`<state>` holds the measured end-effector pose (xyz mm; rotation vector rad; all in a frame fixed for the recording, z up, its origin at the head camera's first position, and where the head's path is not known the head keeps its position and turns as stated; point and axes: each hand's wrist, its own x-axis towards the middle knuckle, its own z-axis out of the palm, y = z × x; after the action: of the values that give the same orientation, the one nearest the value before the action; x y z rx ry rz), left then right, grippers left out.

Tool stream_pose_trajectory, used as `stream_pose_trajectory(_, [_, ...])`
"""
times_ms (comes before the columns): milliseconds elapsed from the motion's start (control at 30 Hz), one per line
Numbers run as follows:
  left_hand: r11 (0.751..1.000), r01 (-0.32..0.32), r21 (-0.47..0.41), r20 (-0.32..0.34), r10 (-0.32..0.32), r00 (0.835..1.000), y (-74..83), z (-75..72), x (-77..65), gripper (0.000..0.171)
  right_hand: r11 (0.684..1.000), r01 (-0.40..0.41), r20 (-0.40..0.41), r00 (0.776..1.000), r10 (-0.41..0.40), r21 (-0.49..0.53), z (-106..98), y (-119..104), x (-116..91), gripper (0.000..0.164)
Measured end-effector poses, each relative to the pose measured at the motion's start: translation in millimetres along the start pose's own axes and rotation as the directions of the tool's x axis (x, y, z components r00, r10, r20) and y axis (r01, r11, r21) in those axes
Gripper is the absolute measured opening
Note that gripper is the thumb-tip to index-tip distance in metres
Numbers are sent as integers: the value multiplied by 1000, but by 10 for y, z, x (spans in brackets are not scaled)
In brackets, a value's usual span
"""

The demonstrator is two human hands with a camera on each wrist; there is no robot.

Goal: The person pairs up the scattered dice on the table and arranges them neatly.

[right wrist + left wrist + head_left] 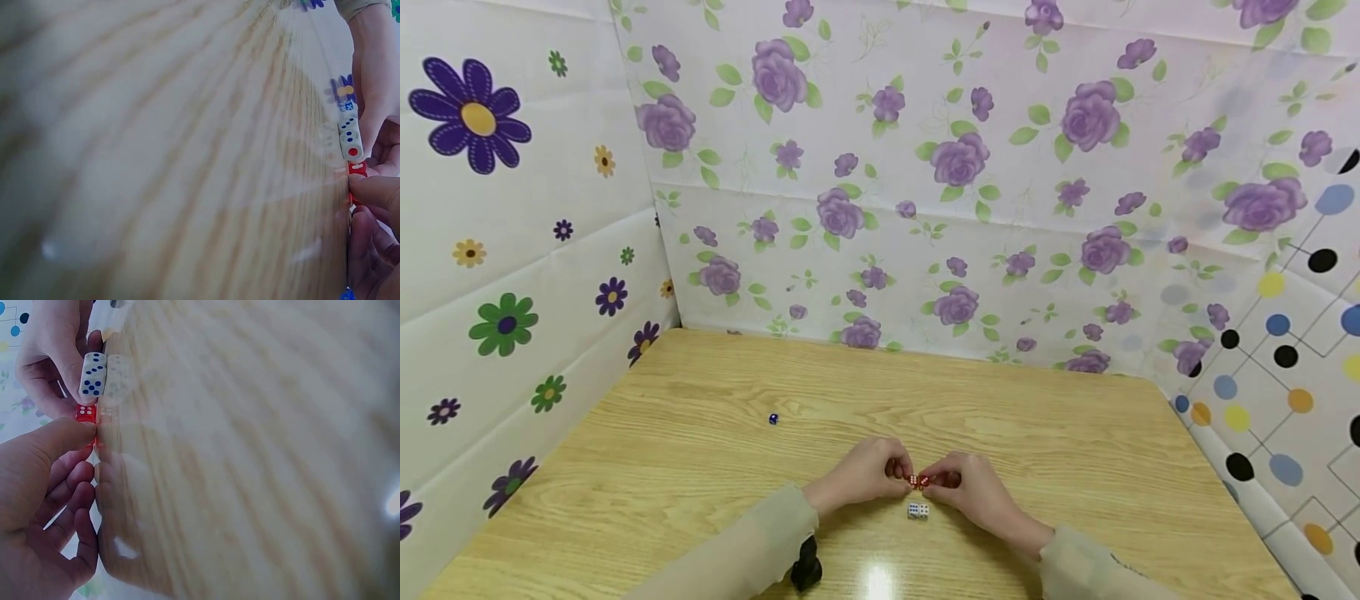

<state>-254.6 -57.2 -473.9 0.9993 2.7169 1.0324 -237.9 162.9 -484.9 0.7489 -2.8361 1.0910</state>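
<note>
Two small red dice (913, 481) stand side by side on the wooden table. My left hand (872, 471) pinches the left one between thumb and fingers. From the other side my right hand (973, 492) pinches the right one. The fingertips hide most of the red in both wrist views; in the left wrist view one face of a red die (85, 412) shows several white pips. Just nearer to me, two white dice (918, 511) with blue pips sit against each other. The right wrist view shows a single red pip on a white die (352, 148).
A dark blue die (773, 419) lies alone farther back to the left on the table (1037, 408). A black object (807, 567) is beside my left sleeve. Patterned sheets (880, 167) hang along the table's back and both sides.
</note>
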Motion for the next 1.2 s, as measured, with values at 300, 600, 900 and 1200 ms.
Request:
stream_pose_trajectory(300, [1000,-1,-15,4,2,1000,-16,1,5,7,1000,-16,2,1000,16,0,4,-24,-8,14])
stream_pose_trajectory(600, [1000,-7,-6,6,7,1000,-16,0,12,7,1000,-8,9,1000,8,7,12,-11,-1,14])
stream_pose_trajectory(900, [1000,-14,6,-2,14,1000,-19,8,10,6,1000,-4,10,1000,4,8,9,-17,-5,14])
stream_pose_trajectory(1200, [999,-20,30,-10,20,1000,-13,8,9,7,1000,-2,12,1000,1,9,7,-24,-2,14])
